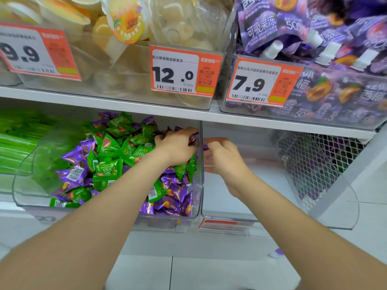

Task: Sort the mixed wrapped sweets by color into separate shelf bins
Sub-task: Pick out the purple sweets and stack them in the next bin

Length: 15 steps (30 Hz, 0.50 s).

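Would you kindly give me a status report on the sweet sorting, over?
Left hand grips purple sweets in mixed bin. Right hand pinches purple sweet inside neighbouring bin. Green sweets unsorted among purple; clear bin wall between hands.

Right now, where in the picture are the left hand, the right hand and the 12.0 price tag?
left hand [178, 146]: head view, back of the hand.
right hand [223, 159]: head view, back of the hand.
12.0 price tag [185, 70]: head view, white panel just above the last digit.
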### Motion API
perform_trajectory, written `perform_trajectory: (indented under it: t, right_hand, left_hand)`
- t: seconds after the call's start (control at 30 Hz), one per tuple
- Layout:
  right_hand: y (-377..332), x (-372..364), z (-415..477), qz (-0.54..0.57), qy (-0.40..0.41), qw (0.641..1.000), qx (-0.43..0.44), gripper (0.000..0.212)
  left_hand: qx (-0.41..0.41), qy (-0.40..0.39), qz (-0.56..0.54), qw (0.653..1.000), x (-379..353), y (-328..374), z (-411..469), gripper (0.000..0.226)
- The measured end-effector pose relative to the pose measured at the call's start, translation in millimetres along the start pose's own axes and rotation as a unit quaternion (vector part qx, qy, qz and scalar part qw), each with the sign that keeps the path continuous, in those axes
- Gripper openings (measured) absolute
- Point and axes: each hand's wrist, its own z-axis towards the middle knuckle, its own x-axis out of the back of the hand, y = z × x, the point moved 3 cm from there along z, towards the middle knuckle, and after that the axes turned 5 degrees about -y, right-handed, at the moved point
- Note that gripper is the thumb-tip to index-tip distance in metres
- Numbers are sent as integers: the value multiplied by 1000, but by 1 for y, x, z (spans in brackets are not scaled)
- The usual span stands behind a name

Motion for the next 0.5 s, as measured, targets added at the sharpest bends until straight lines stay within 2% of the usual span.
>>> perform_trajectory:
  t: [0.1,0.2,0.33,0.43,0.5]
  right_hand:
    - [3,8,2,23,-10,1000,-12,22]
    - [-2,14,0,34,-17,999,-13,24]
    - [-13,21,-11,22,-31,999,11,25]
    - [-20,23,-17,-45,-15,997,64,24]
    - [-26,22,-20,-118,2,983,140,21]
  left_hand:
    - [2,50,-32,998,1,-2,-1,36]
    - [-5,57,-71,996,4,-10,-7,36]
    - [-14,82,-14,996,16,-12,-24,27]
    - [-33,106,-38,993,19,-14,-44,25]
    - [-60,138,-96,984,22,-15,-60,25]
